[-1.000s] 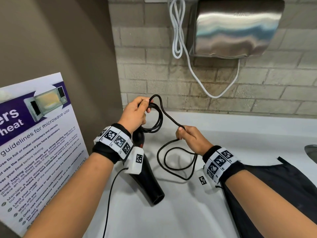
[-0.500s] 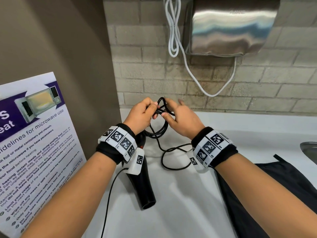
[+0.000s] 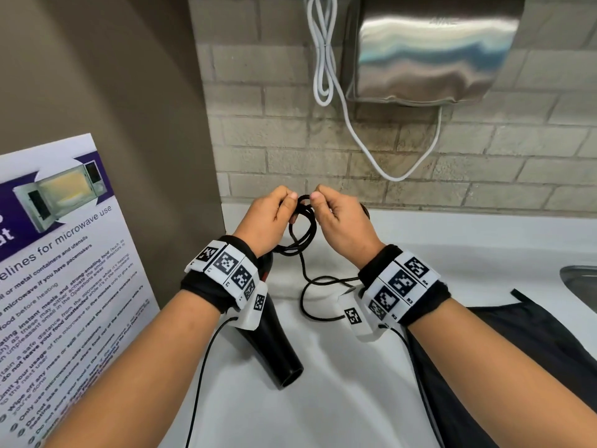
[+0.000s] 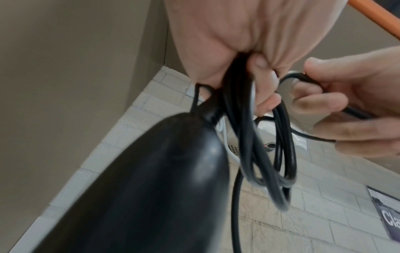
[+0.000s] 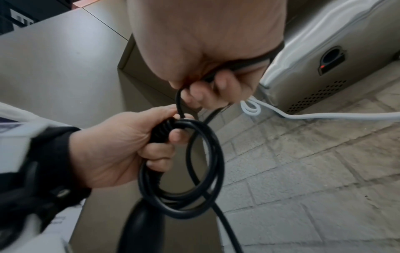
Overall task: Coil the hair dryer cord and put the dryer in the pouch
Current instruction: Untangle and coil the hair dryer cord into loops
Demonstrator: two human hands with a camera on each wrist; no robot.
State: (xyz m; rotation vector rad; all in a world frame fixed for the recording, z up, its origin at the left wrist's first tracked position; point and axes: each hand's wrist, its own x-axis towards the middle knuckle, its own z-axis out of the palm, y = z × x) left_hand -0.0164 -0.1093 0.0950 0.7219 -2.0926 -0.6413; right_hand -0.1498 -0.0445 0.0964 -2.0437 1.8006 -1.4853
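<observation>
A black hair dryer [image 3: 274, 344] hangs nozzle-down over the white counter [image 3: 323, 399], below my left wrist. My left hand [image 3: 268, 218] grips its cord [image 3: 303, 234] where several loops are gathered; the loops dangle beside the dryer body [image 4: 151, 188] in the left wrist view [image 4: 266, 154]. My right hand [image 3: 336, 221] pinches a strand of the same cord [image 5: 179, 102] right beside the left hand [image 5: 121, 145]. Loose cord [image 3: 310, 295] trails down to the counter. The black pouch [image 3: 523, 344] lies flat at the right, partly under my right forearm.
A steel hand dryer [image 3: 429, 50] with a white cable [image 3: 326, 59] hangs on the brick wall behind. A microwave guidelines poster [image 3: 61, 270] leans at the left against a brown panel. A sink edge [image 3: 581, 282] shows at the far right.
My right hand came up from the counter to the left hand, bringing another loop of cord to the bundle. Less loose cord lies on the counter.
</observation>
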